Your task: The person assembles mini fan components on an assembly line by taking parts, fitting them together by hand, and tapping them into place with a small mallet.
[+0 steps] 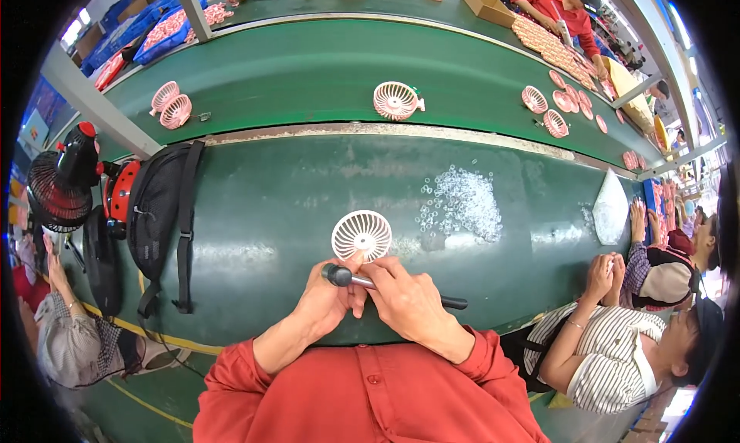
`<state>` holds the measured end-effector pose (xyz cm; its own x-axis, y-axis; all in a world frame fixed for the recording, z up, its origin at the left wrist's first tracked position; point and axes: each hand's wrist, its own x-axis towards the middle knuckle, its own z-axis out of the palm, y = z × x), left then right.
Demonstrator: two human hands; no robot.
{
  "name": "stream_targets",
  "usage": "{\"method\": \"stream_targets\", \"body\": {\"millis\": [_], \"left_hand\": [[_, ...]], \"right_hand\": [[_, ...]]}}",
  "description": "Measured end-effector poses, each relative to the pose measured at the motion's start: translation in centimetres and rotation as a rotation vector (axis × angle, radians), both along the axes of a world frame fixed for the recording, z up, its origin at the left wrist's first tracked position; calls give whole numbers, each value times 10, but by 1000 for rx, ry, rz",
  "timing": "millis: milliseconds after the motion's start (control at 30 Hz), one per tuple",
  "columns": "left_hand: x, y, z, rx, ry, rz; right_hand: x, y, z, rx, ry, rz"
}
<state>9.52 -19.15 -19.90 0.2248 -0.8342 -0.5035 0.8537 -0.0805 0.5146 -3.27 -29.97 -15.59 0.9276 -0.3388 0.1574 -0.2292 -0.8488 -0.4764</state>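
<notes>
White grille (361, 231) in hand, lower centre of the frame.
Left hand (324, 298): thumb pressed to the grille's lower rim, fingers curled; I can't make out their tips from here. Right hand (407, 298): fingers closed over the shaft of a black-ended tool (338, 274), which slants down to the right beneath it. Loose clear rings (462, 200) lie heaped right of centre on the green table (266, 188); black bag (158, 219) at left; a pink grille (395, 101) sits on the belt (293, 84), upper centre.
</notes>
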Motion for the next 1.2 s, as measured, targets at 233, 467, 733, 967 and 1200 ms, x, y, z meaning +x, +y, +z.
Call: {"method": "stream_targets", "body": {"millis": [233,467,733,967,1200], "left_hand": [[8,14,12,-168,-65,-1],[-7,18,12,-210,-1786,98],[-1,7,-12,-117,-2159,31],[-1,4,-16,-106,-2174,46],[-3,3,-12,-92,-2199,45]], "right_hand": [[6,-21,-9,156,-327,23],[8,-51,-1,1023,-156,-439],[13,-59,-15,215,145,-343],[-25,-50,2,321,-269,-411],[-33,-25,-25,40,-6,-272]]}}
